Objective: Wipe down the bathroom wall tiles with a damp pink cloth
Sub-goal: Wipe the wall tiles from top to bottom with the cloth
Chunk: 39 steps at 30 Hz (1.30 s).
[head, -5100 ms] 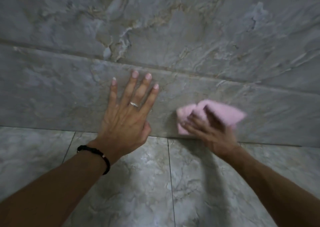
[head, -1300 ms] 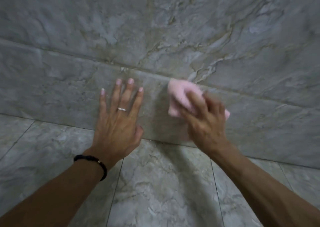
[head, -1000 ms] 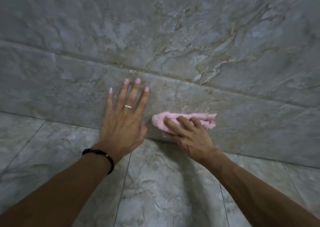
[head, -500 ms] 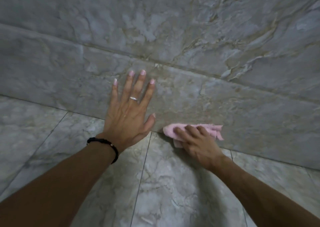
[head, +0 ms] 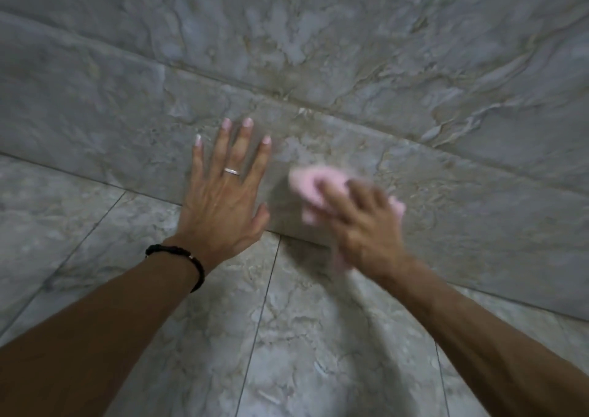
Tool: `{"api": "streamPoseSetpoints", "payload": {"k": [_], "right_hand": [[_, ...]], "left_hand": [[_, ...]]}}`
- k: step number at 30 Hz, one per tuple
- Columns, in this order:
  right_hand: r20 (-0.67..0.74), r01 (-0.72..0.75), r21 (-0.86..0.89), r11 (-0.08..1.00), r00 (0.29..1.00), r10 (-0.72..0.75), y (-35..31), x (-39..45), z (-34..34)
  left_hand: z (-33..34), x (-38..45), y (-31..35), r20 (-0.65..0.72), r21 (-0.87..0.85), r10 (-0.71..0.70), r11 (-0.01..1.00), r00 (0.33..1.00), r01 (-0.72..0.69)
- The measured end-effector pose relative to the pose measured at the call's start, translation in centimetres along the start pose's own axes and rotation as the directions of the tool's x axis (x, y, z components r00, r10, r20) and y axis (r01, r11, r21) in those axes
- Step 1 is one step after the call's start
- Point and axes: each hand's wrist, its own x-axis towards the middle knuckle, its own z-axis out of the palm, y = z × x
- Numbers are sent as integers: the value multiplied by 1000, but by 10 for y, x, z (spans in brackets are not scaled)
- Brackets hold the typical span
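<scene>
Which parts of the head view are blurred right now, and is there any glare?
Head view: right hand and pink cloth smear with motion blur; left hand on the wall tile is sharp; light dim, no glare.

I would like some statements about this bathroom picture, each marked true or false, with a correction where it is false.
1. The left hand lies flat on the wall tile with straight fingers. True.
2. The pink cloth is under the left hand. False: the right hand holds it against the tile.
3. A ring is on a finger of the left hand. True.
4. A black bracelet is on the right wrist. False: it is on the left wrist.
5. The right hand appears sharp and still. False: it is blurred.
</scene>
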Motion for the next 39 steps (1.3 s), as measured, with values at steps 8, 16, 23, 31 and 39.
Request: {"api": "streamPoseSetpoints", "payload": {"k": [8, 16, 23, 31, 39], "right_hand": [[93, 13, -30, 999, 996, -11, -38, -21, 33], [-342, -266, -19, 964, 908, 244, -2, 62, -8], [123, 118, -107, 987, 987, -104, -30, 33, 17], [-238, -82, -85, 993, 969, 59, -27, 69, 21], [62, 47, -2, 999, 997, -47, -56, 44, 39]], "left_hand": [[-14, 2, -20, 62, 20, 52, 998, 997, -54], [-15, 1, -22, 82, -18, 54, 998, 995, -52], [-23, -7, -37, 59, -62, 2, 998, 998, 1], [-9, -6, -57, 71, -100, -106, 989, 992, 112], [2, -10, -71, -10, -153, -30, 988, 1000, 28]]}}
